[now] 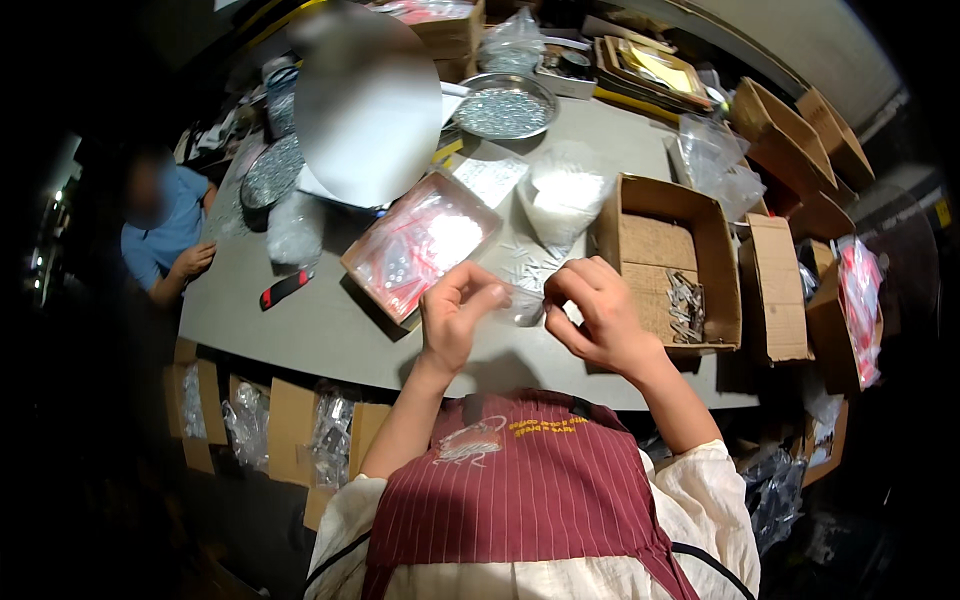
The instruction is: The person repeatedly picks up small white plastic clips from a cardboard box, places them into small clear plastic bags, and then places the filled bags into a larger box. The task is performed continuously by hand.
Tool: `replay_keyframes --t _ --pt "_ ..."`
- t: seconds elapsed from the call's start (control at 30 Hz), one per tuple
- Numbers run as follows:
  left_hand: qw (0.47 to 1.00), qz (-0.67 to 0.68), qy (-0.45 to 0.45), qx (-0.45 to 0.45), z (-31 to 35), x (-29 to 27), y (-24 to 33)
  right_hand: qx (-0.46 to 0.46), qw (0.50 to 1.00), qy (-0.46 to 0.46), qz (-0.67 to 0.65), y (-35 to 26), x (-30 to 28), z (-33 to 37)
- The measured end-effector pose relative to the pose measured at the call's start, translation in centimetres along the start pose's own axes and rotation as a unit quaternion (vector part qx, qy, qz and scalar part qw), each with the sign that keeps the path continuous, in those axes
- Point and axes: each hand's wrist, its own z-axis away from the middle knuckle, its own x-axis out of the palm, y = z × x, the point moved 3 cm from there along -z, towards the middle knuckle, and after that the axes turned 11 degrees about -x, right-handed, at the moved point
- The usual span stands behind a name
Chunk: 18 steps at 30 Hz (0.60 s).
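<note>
A grey flat-topped table (235,322) carries an open brown cardboard box (650,288), the landmark here. Well left of that box lies a shallow cardboard carton (478,193) of clear-and-red plastic bags. Beyond the box, to its left, is a round silvery metal tray (549,120) of small shiny pieces; just beside its left wall stands a translucent bag of white pieces (565,195).

The bare right hand (595,315) is just left of the box, the bare left hand (455,315) farther left. Between them, left of the box, is a small clear plastic bag (522,306): left thumb and forefinger pinch one edge; right fingers curl at the other, their clamping untellable. Slim silvery metal pieces (685,308) lie inside the box.
</note>
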Motion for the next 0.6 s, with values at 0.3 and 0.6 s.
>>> replay_keyframes --t 0.3,0.6 --pt "0.961 0.243 0.129 -0.039 3.9 -10.9 -2.1 0.143 0.942 -0.021 -0.304 3.6 9.8 -3.4" --pt "0.837 0.419 0.336 -0.103 15.7 -25.0 -9.4 0.014 0.955 -0.234 0.182 11.4 23.4 -4.9"
